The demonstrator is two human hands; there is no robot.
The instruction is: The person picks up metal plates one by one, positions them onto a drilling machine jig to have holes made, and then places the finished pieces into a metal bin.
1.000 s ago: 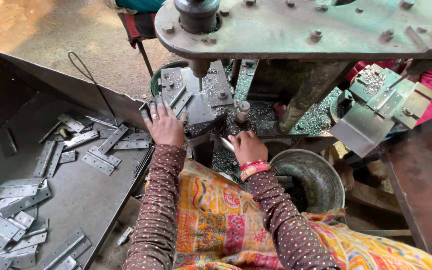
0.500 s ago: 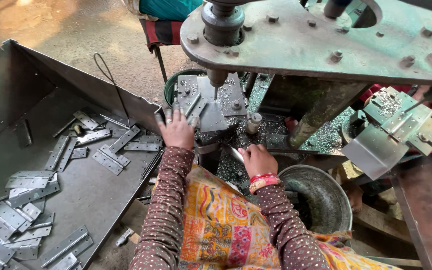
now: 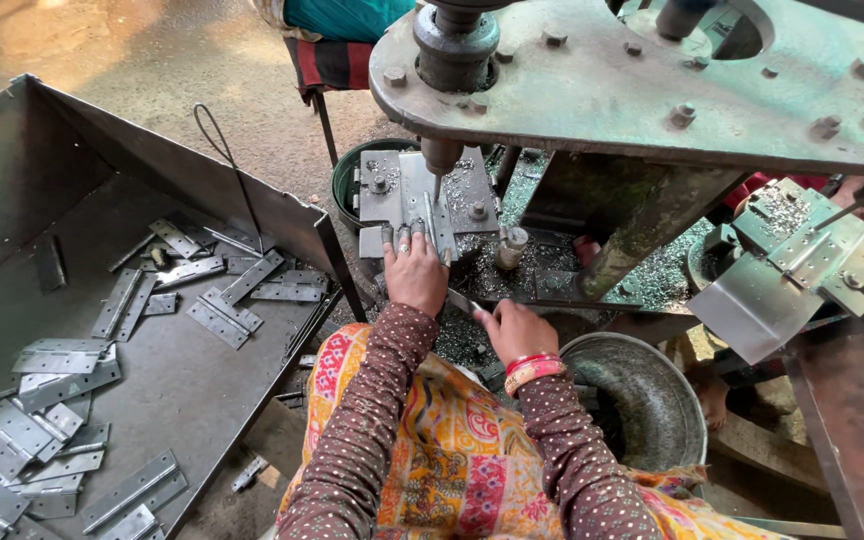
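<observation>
The left hand is laid flat on the grey metal fixture block of a green press machine, its fingers stretched forward and pressed on a narrow metal strip that lies on the block just under the punch tip; nothing is gripped, the piece is only held down. The right hand is curled loosely just to the right and nearer the body, and a thin metal piece is pinched between its thumb and forefinger; what kind of piece it is cannot be told. A round metal bowl is seen just beside the right wrist. To the left, a large sheet-metal tray is strewn with flat metal hinges. Metal chips are scattered about the machine base.
</observation>
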